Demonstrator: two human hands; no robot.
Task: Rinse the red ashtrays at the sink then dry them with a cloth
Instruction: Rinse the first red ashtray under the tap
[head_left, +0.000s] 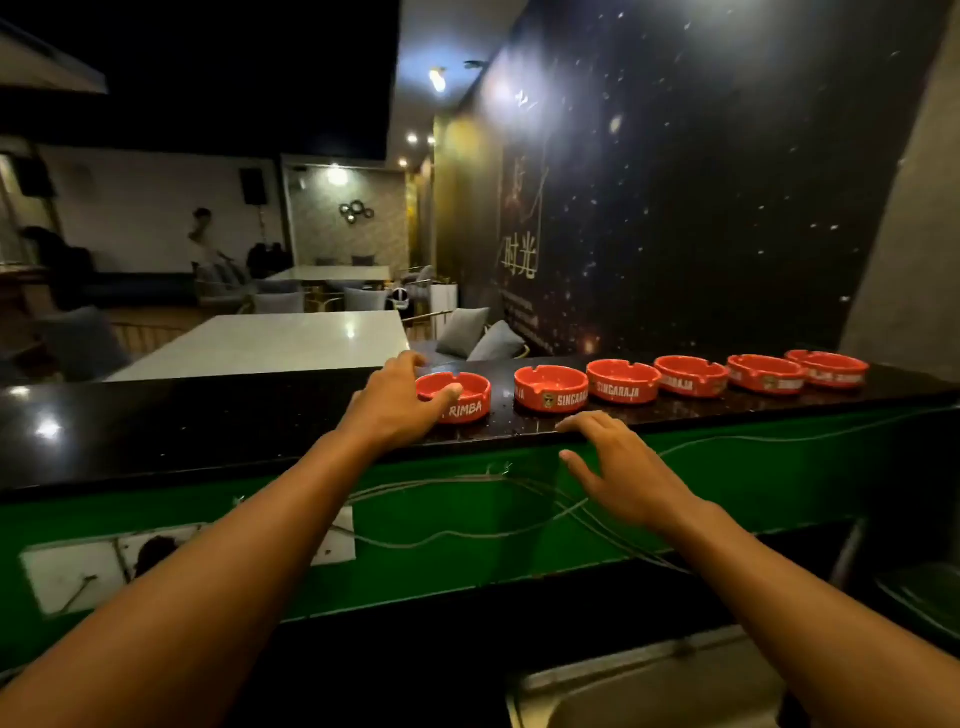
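Note:
Several red ashtrays stand in a row on the black counter top (208, 415). My left hand (400, 400) is on the leftmost ashtray (470, 402), marked RIMBA: the thumb lies over its near rim and the fingers curl round its left side. The neighbouring ashtray (551, 388), marked SINGARAJA, stands free, and the others run to the right as far as the last ashtray (827, 368). My right hand (618, 467) hovers by the counter's front edge with fingers spread and holds nothing. No cloth is in view.
A steel sink (649, 686) lies below at the bottom right, under the counter's green front panel (779, 467) with loose cables. A dark wall rises behind the ashtrays. Beyond the counter are white tables (270, 343), cushioned seats and a person far off.

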